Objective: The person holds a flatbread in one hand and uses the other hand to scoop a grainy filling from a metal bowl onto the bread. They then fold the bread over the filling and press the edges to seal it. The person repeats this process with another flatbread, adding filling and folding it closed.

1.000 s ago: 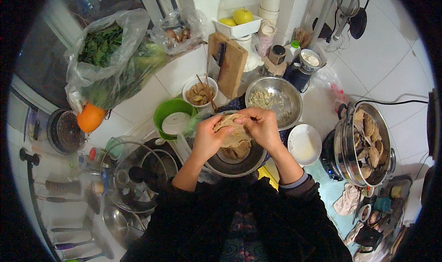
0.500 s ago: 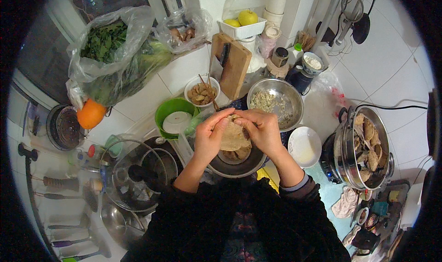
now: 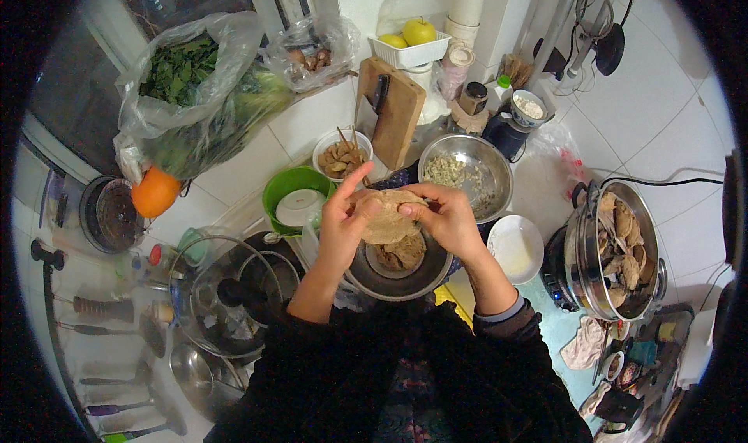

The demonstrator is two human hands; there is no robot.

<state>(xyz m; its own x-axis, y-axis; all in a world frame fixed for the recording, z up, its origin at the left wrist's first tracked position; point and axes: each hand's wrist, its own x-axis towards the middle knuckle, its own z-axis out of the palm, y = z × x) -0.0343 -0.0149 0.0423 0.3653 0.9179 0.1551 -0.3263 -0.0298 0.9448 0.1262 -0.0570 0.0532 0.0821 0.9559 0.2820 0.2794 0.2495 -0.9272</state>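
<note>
A flat, roundish piece of brown dough [image 3: 392,218] is held up between my two hands. My left hand [image 3: 340,225] grips its left edge with the thumb, one finger sticking up and away. On the other side my right hand [image 3: 448,218] pinches the dough, thumb on top and fingers behind. Directly below is a dark-rimmed metal bowl [image 3: 401,293] with a larger lump of dough [image 3: 401,253] inside. Beyond my right hand stands a steel basin [image 3: 491,186] containing a pale green chopped mixture [image 3: 446,171]. A white bowl [image 3: 516,248] with a little pale liquid sits right of it.
At the right stands a steel steamer pot [image 3: 580,279] full of brown dough pieces. A green basin [image 3: 273,197], a bowl of food with chopsticks [image 3: 343,158] and a wooden board [image 3: 401,123] with a knife are behind my left hand. A glass lid [image 3: 199,318] lies left.
The dough piece has been raised and turned, showing more of its flat face. My left index finger has lifted away from it, and more of the lump in the bowl shows.
</note>
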